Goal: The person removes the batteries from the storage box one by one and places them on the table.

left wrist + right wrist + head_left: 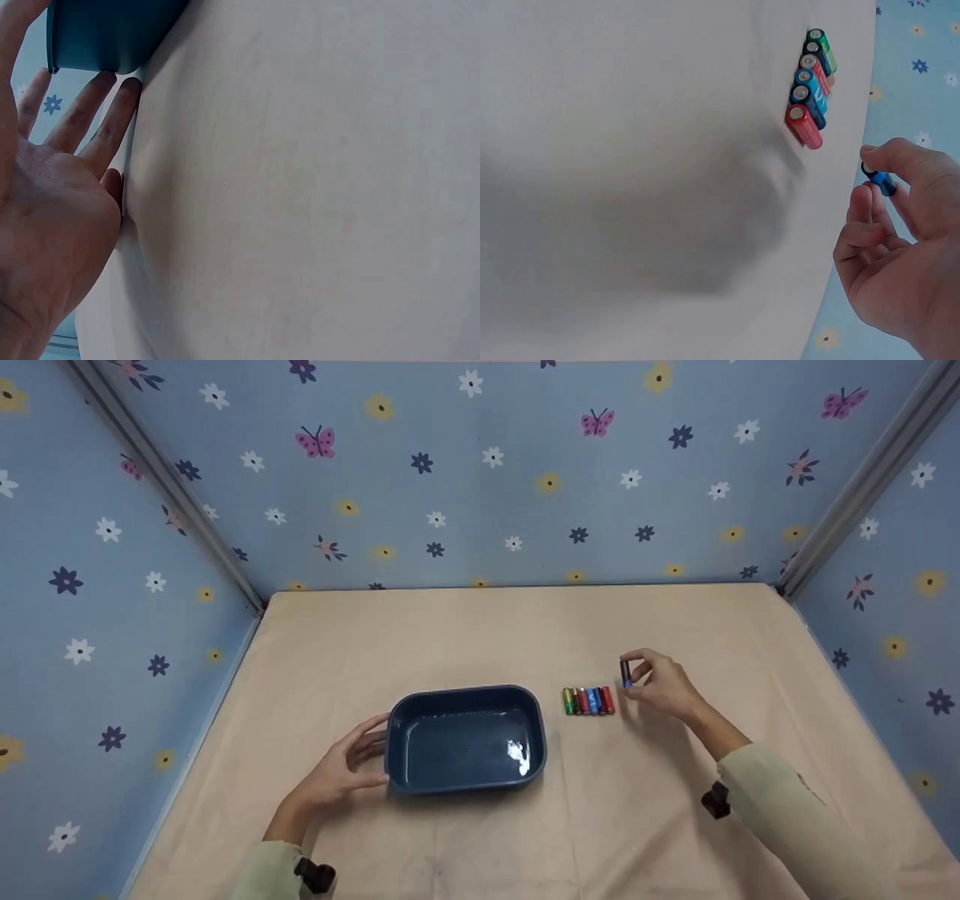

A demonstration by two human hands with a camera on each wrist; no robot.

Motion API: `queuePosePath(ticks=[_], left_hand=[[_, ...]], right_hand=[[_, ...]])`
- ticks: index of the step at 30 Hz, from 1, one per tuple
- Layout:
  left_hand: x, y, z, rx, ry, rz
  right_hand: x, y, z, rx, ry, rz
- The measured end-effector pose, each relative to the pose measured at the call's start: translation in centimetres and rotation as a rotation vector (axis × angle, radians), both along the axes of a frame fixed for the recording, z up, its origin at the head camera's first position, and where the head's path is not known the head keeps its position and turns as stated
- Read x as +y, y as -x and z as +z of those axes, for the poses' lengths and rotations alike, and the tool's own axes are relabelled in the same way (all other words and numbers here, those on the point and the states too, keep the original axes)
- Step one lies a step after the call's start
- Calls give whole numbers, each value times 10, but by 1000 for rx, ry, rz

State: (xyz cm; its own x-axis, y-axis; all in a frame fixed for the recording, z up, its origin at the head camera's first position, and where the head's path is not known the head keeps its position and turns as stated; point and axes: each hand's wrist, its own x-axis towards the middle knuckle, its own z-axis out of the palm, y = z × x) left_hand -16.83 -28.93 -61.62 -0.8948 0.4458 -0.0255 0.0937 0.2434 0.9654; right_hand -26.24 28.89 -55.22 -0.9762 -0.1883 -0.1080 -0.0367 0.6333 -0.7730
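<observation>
A dark blue rectangular tray (465,739) sits on the beige table, empty inside. My left hand (351,761) rests with straight fingers (97,112) against the tray's left wall (112,34). To the tray's right lies a row of several coloured batteries (589,700), green through red, side by side (811,86). Just right of the row, my right hand (660,684) pinches a dark blue battery (625,673) between thumb and fingers, held upright above the table (880,180).
The beige table (675,840) is walled on three sides by blue flowered panels (480,472). Bare tabletop lies in front of the tray and behind the batteries.
</observation>
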Motion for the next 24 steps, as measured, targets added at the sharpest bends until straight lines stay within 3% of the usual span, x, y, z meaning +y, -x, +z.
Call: queuePosePath(ticks=[8,24], left_hand=[[0,-1,-1,-10,16,15],[2,-1,1,-12,25,19]], right_hand=[[8,-2,-16,-104,17,0],[7,3,-33,-161,28,49]])
